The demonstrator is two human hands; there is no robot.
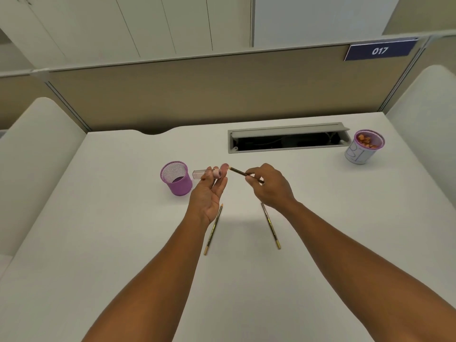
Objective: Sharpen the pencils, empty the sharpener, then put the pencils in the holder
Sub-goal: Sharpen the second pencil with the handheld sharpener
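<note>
Sharpening looks barely begun. Our left hand [209, 193] pinches the sharpener [208, 173] in its fingertips; our right hand [267, 186] grips a pencil [243, 173], its tip just beside the opening. Two more pencils [213, 229] lie on the desk [111, 243] nearer us. We judge emptying still ahead, and the purple holder [176, 178], left of the hands, holds no pencils yet.
</note>
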